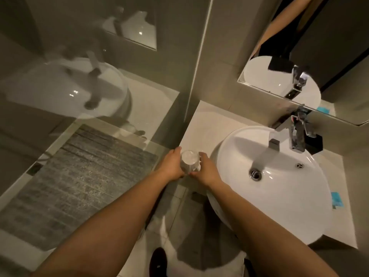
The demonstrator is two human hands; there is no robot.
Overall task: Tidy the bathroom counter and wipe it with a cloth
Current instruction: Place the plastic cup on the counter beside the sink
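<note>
A clear drinking glass [189,162], possibly two stacked, is held at the left front corner of the pale counter [207,124]. The left hand [172,164] cups its left side, fingers pressed together around it. The right hand [205,167] grips the right side likewise. Just right sits a white round basin [279,196] with a chrome faucet [293,134]. A blue packet [337,199] lies beyond.

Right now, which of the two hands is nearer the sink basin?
The right hand, on the glass's basin side; the left hand grips its far side.
</note>
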